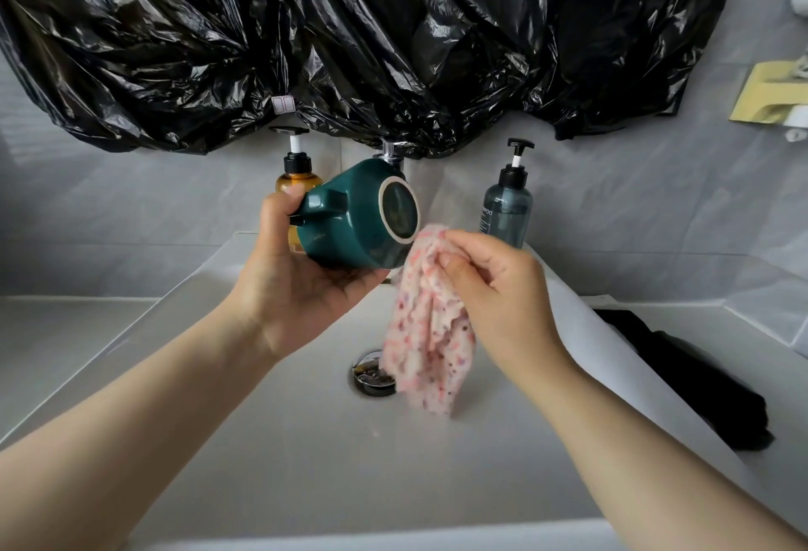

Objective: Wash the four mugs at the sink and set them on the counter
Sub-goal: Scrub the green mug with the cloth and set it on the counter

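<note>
We hold the dark green mug [350, 227] in our left hand [301, 292], with fingers and thumb curled round its body beside the handle. It lies on its side above the white sink [262, 441], its pale base ring turned toward us. Our right hand [494, 292] pinches a pink speckled cloth [426, 332] between curled fingers and thumb. The cloth's upper edge touches the mug's bottom rim, and the rest hangs down over the drain [371, 375]. Behind the mug stand an amber pump bottle [297, 181] and, to its right, a grey-blue pump bottle [509, 209], both beneath crumpled black plastic sheeting [393, 38].
</note>
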`<state>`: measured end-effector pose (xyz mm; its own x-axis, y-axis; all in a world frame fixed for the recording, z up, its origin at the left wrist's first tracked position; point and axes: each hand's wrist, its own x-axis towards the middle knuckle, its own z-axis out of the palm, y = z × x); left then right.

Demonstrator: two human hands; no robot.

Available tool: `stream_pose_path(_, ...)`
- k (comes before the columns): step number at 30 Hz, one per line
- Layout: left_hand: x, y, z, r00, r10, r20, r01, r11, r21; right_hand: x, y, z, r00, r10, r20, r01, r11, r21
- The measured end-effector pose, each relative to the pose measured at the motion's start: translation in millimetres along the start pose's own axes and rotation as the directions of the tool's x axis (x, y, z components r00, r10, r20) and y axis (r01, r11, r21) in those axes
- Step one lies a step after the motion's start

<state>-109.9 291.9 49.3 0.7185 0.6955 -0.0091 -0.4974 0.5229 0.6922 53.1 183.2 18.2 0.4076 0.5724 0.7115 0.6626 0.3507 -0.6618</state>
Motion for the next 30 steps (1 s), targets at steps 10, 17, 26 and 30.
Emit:
stream_pose_path(10, -4, -11, 5, 0.999, -0.046, 0.018, 0.044, 0.994, 0.1, 1, -5, 5, 0.987, 0.07, 0.145, -0.085, 0.991, 0.1)
stream_pose_path(17, 0, -4, 1, 1.0, 0.009, 0.03, -0.01, 1.0, 0.025, -3, -4, 7, 0.991, 0.108, 0.077, -0.114, 0.991, 0.078)
stream_pose_path(26, 2, -8, 2, 0.999, 0.044, -0.008, -0.043, 0.998, 0.047, -2, -2, 4, 0.955, 0.142, 0.26, -0.157, 0.987, 0.037)
stream_pose_path(30, 2, -11, 1, 0.999, 0.053, -0.006, -0.052, 0.996, 0.066, 0, -8, -2, 0.987, 0.084, 0.138, -0.105, 0.983, 0.152)
